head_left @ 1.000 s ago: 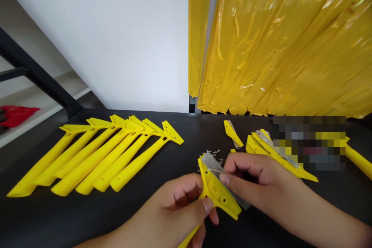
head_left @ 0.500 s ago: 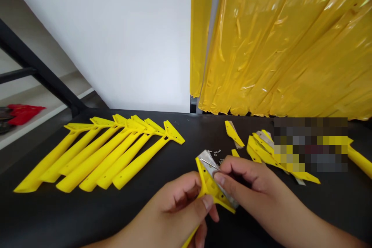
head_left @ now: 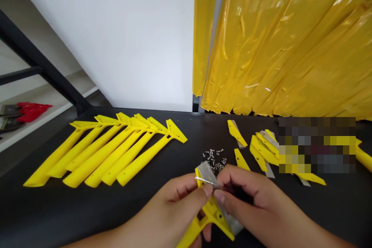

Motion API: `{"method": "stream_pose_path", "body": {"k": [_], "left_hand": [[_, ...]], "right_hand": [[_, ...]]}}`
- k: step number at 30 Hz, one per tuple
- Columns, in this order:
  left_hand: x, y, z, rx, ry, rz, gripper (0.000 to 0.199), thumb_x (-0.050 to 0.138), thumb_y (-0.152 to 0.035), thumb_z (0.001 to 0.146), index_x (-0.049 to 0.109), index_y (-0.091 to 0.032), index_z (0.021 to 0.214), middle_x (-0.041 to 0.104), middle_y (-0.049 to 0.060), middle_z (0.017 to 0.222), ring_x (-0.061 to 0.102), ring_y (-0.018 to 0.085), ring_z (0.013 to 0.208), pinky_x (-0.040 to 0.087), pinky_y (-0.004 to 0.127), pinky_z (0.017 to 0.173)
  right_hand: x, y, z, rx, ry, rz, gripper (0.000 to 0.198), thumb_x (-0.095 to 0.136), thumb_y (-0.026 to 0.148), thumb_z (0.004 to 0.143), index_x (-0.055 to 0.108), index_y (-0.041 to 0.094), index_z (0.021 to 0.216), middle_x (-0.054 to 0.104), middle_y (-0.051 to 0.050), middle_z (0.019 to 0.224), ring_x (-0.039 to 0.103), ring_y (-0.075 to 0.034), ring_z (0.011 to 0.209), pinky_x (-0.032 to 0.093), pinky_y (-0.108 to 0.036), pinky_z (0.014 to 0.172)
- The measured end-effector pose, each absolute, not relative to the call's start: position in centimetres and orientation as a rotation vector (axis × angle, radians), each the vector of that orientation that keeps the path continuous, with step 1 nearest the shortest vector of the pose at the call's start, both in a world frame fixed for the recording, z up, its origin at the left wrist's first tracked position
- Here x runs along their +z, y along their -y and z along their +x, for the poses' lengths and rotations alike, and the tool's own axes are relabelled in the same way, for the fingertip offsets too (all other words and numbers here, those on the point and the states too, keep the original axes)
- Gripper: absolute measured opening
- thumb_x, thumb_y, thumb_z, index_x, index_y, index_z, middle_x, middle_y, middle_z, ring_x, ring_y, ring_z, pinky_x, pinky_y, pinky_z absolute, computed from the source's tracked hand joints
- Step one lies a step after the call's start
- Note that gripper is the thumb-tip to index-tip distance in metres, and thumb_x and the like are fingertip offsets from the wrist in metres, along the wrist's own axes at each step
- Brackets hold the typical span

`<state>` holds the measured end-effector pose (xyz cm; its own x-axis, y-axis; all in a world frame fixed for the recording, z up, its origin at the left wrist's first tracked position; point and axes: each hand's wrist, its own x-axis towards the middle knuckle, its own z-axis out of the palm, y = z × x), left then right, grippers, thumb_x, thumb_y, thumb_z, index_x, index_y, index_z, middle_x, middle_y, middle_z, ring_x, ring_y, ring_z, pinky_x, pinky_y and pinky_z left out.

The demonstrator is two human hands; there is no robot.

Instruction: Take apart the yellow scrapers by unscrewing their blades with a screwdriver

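Observation:
My left hand point(head_left: 177, 201) is closed around a yellow plastic handle point(head_left: 190, 232) with a flared, holed head, its thumb pressing on the head. A flat grey strip point(head_left: 207, 170) lies along the far edge of that head. In my right hand point(head_left: 252, 195), a thin metal rod point(head_left: 203, 180) is pinched between thumb and fingers, and its free end crosses the strip and the head. The right thumb also rests by the strip. Just beyond the hands lie small loose screws point(head_left: 211, 152) and several small rings or nuts point(head_left: 220, 167). My right fingers hide part of the rod.
On the left, several matching yellow handles point(head_left: 99, 155) lie in a row on the black table point(head_left: 162, 209). To the right are yellow plates point(head_left: 257, 151) with grey strips, partly behind a blurred patch. A white panel point(head_left: 130, 38) and yellow plastic sheeting point(head_left: 285, 46) stand behind.
The held handle has turned and come slightly lower, uncovering more screws and rings. My left thumb has moved up the head, and the rod lies flatter across it. The view has shifted slightly.

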<state>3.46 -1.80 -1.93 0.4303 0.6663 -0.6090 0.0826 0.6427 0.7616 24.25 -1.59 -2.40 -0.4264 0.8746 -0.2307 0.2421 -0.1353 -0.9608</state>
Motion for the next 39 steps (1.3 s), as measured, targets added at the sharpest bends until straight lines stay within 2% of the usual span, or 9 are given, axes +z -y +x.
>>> {"method": "stream_pose_path", "body": {"k": [7,12,15,18,21,23,28,32,39], "left_hand": [[-0.9,1.3,3.1,0.381,-1.055,0.86,0.034,0.056,-0.054,0.101,0.065,-0.021,0.103,0.065,-0.001,0.075,0.049,0.006,0.042,0.037,0.012,0.037],[-1.1,1.1,3.1,0.437,-0.965,0.864,0.046,0.062,-0.065,0.097,0.068,-0.021,0.111,0.064,-0.001,0.077,0.05,0.005,0.044,0.04,0.012,0.037],[-1.4,0.9,3.1,0.466,-0.989,0.844,0.039,0.071,-0.059,0.094,0.066,-0.023,0.107,0.066,-0.003,0.076,0.05,0.005,0.043,0.04,0.012,0.036],[-1.6,0.7,3.0,0.455,-1.028,0.824,0.035,0.07,-0.057,0.094,0.061,-0.023,0.097,0.067,-0.003,0.072,0.05,0.005,0.04,0.04,0.012,0.035],[-1.5,0.6,2.8,0.411,-1.035,0.849,0.033,0.069,-0.055,0.094,0.06,-0.023,0.095,0.067,-0.003,0.068,0.05,0.006,0.038,0.038,0.012,0.033],[-1.2,0.5,2.8,0.381,-1.028,0.873,0.032,0.07,-0.054,0.093,0.06,-0.023,0.093,0.066,-0.004,0.067,0.05,0.005,0.038,0.038,0.011,0.034],[-1.3,0.6,2.7,0.391,-1.056,0.93,0.031,0.072,-0.052,0.09,0.061,-0.022,0.091,0.064,-0.005,0.065,0.048,0.005,0.036,0.037,0.011,0.032],[-1.7,0.7,2.7,0.404,-1.078,0.965,0.032,0.068,-0.05,0.094,0.06,-0.021,0.084,0.063,-0.004,0.064,0.046,0.005,0.036,0.038,0.012,0.03],[-1.7,0.6,2.6,0.439,-1.003,0.979,0.033,0.073,-0.052,0.094,0.061,-0.021,0.093,0.064,-0.005,0.073,0.05,0.004,0.04,0.041,0.011,0.031]], "right_hand": [[-2.2,0.6,25.1,1.668,1.341,-1.254,0.038,0.072,0.059,0.094,0.064,0.022,0.094,0.064,-0.002,0.085,0.053,-0.015,0.075,0.042,-0.027,0.067],[-2.0,1.2,25.1,1.658,1.136,-1.265,0.044,0.078,0.062,0.089,0.059,0.023,0.092,0.059,0.002,0.071,0.035,-0.008,0.056,0.026,-0.023,0.051],[-2.3,1.6,24.9,1.61,1.158,-1.292,0.046,0.081,0.061,0.087,0.056,0.022,0.085,0.051,0.004,0.07,0.032,-0.008,0.057,0.029,-0.023,0.051],[-2.6,1.5,25.1,1.544,1.242,-1.342,0.044,0.077,0.062,0.09,0.059,0.022,0.087,0.042,0.005,0.068,0.031,-0.009,0.058,0.031,-0.024,0.052],[-2.5,0.7,25.9,1.491,1.326,-1.358,0.04,0.066,0.064,0.098,0.065,0.024,0.103,0.041,0.006,0.07,0.028,-0.01,0.057,0.028,-0.025,0.051],[-2.1,-0.2,26.7,1.453,1.434,-1.353,0.038,0.066,0.061,0.099,0.068,0.024,0.108,0.047,0.004,0.074,0.034,-0.011,0.061,0.031,-0.026,0.054],[-0.5,-1.9,28.6,1.445,1.844,-1.304,0.021,0.075,0.042,0.097,0.073,0.024,0.086,0.058,0.002,0.08,0.048,-0.012,0.072,0.037,-0.026,0.065],[0.0,-1.3,28.7,1.542,2.054,-1.308,0.01,0.073,0.028,0.095,0.073,0.024,0.086,0.062,0.004,0.084,0.054,-0.011,0.076,0.04,-0.023,0.066],[-0.4,-0.3,27.8,1.623,1.939,-1.391,0.012,0.066,0.024,0.093,0.06,0.021,0.083,0.052,0.005,0.073,0.043,-0.01,0.068,0.033,-0.022,0.059]]}}
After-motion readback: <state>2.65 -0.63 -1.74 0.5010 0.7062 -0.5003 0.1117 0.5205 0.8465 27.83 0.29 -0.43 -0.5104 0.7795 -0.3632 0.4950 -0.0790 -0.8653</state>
